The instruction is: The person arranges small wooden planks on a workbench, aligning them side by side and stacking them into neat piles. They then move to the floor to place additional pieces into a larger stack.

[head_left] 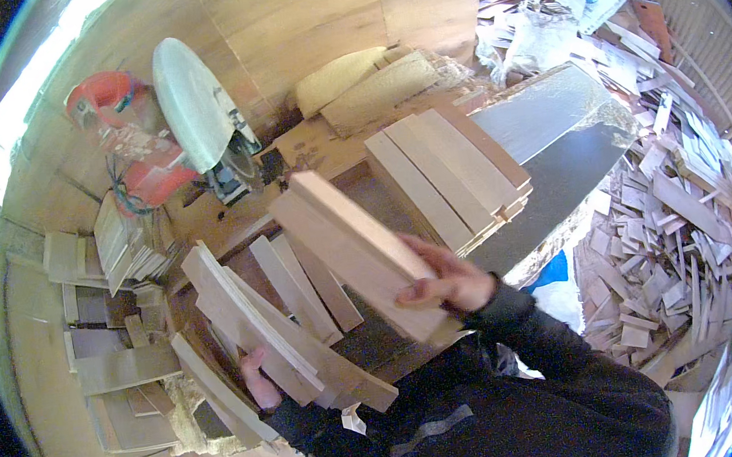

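My right hand (456, 280) is closed round the near end of a thick bundle of pale wooden boards (343, 262), raised at a slant over the workbench. My left hand (260, 380) grips several long thin wooden planks (255, 320) by their edge, and its fingers are partly hidden behind them. Between the two hands, a few loose planks (297, 294) lie on the dark bench top (377, 352). Beyond my right hand, a neat stack of boards (450, 179) sits on the bench.
A table saw with a pale guard (198, 112) stands at the back left, beside a red machine (129, 137). More cut pieces (127, 370) are piled at the left. A large heap of wood offcuts (653, 243) covers the floor at the right. Plywood (300, 21) lines the back wall.
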